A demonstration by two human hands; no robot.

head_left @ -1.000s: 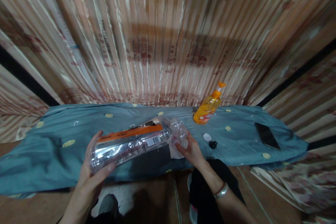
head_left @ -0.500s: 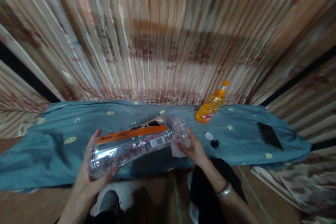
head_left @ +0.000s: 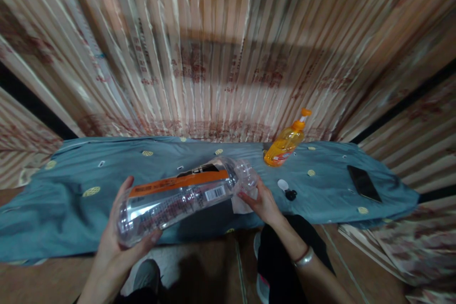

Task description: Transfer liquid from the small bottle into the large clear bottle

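A large clear plastic bottle [head_left: 181,194] with an orange and black label lies nearly sideways in the air between my hands, its neck towards the right. My left hand [head_left: 123,242] wraps round the base end, thumb below and fingers behind. Up at the neck, my right hand [head_left: 261,204] pinches a white tissue [head_left: 244,204] against the bottle. Part of the tissue hangs below my fingers. Whether the bottle's mouth is capped cannot be made out.
On the blue-green cloth [head_left: 142,164] stands an orange pump bottle of liquid [head_left: 283,147]. A white disc [head_left: 282,184] and a small black item [head_left: 291,194] lie nearer me. A dark phone [head_left: 364,183] rests at the right. A pleated curtain [head_left: 213,57] hangs behind.
Both hands keep their hold on the bottle and tissue. The bottle's base end has dipped very slightly, and the view has shifted a little.
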